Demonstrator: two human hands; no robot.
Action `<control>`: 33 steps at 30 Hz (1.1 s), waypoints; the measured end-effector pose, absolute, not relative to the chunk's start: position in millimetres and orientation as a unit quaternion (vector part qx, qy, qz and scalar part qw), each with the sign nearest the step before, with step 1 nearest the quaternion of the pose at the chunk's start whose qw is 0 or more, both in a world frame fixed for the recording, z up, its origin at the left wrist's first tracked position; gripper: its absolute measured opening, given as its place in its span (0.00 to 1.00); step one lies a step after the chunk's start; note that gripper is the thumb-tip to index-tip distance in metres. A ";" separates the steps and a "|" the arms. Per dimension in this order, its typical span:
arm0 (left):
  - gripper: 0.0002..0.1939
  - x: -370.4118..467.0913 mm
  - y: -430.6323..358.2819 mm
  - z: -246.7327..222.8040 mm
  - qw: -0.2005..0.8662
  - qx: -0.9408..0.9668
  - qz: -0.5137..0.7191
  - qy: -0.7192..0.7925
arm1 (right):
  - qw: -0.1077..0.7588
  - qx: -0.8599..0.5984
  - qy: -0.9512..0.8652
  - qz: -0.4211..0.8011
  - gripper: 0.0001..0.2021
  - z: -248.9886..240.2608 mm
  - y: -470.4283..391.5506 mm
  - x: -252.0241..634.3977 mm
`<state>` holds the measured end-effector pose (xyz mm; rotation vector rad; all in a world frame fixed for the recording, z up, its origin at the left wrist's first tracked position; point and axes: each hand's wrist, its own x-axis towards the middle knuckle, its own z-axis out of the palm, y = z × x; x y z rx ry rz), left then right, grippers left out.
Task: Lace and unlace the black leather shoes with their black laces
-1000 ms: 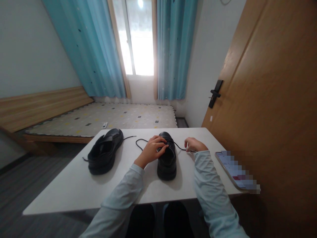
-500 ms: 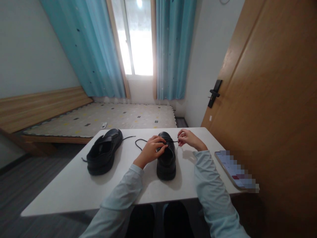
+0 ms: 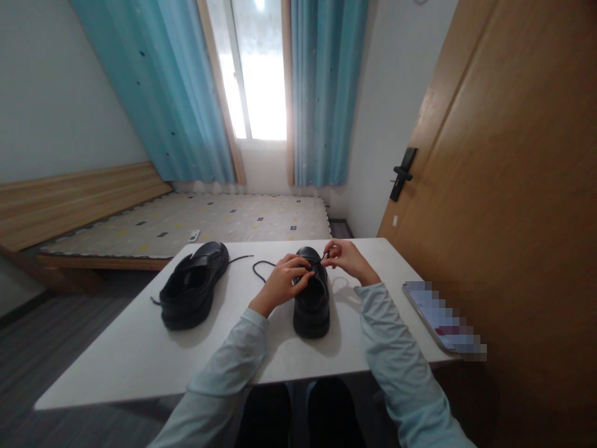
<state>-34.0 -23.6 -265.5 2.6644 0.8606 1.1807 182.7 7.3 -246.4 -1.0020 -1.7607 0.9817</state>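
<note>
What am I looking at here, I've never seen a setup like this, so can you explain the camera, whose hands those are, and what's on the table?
There's no machine here: a person works with two bare hands. The camera is worn on their head, looking forward and down, so you see roughly what they see.

On the white table stand two black shoes: one between the arms, one to the left. A phone-like device, partly pixelated, lies at the right edge.

The left hand rests on the shoe between the arms; whether it pinches anything is hard to tell. The right hand has a dark lace of that shoe in its fingertip grip.
</note>
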 end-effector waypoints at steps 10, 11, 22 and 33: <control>0.11 -34.1 -24.6 -263.5 0.053 0.877 0.381 0.288 | 0.391 -0.430 -0.739 0.340 0.13 -247.6 6.7 178.2; 0.11 -34.1 -24.8 -263.2 0.053 0.877 0.382 0.288 | 0.381 -0.438 -0.747 0.323 0.12 -246.9 6.6 177.8; 0.10 -34.0 -24.8 -264.7 0.048 0.872 0.391 0.290 | 0.325 -0.427 -0.778 0.326 0.05 -243.6 3.7 176.9; 0.12 -34.6 -26.3 -263.1 0.054 0.877 0.386 0.282 | 0.315 -0.418 -0.775 0.355 0.07 -240.5 0.4 184.5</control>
